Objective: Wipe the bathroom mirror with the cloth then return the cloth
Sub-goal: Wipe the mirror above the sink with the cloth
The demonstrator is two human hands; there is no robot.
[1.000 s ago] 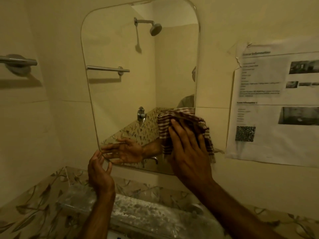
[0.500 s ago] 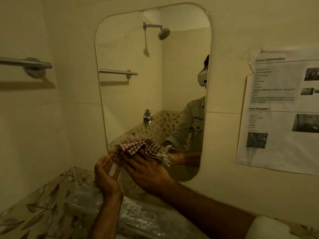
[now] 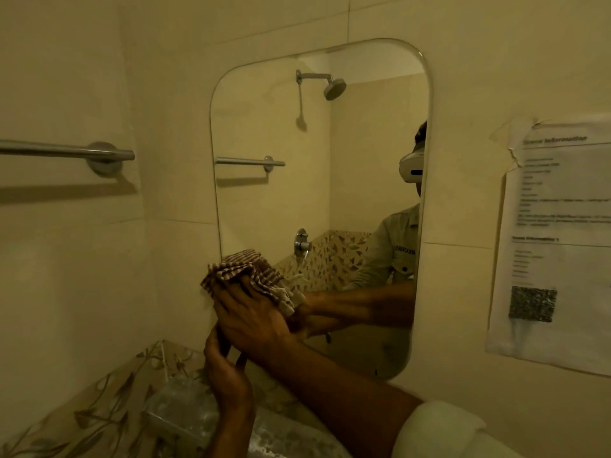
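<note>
A rounded wall mirror (image 3: 330, 180) hangs ahead of me. My right hand (image 3: 251, 319) presses a bunched red-and-white striped cloth (image 3: 248, 272) against the mirror's lower left edge, fingers spread over the cloth. My left hand (image 3: 224, 371) is just below, fingers up and apart, close under my right hand and holding nothing that I can see. The mirror reflects both forearms, a shower head and a person's shirt.
A chrome towel bar (image 3: 82, 152) is fixed to the left wall. A glass shelf (image 3: 178, 411) over a leaf-patterned tile band (image 3: 82, 421) runs under the mirror. A printed paper sheet (image 3: 555, 246) is taped to the wall at right.
My right hand swept the cloth from the mirror's lower right across to its lower left edge. My left hand stayed near the lower left corner, now under the right hand. The view shifted left.
</note>
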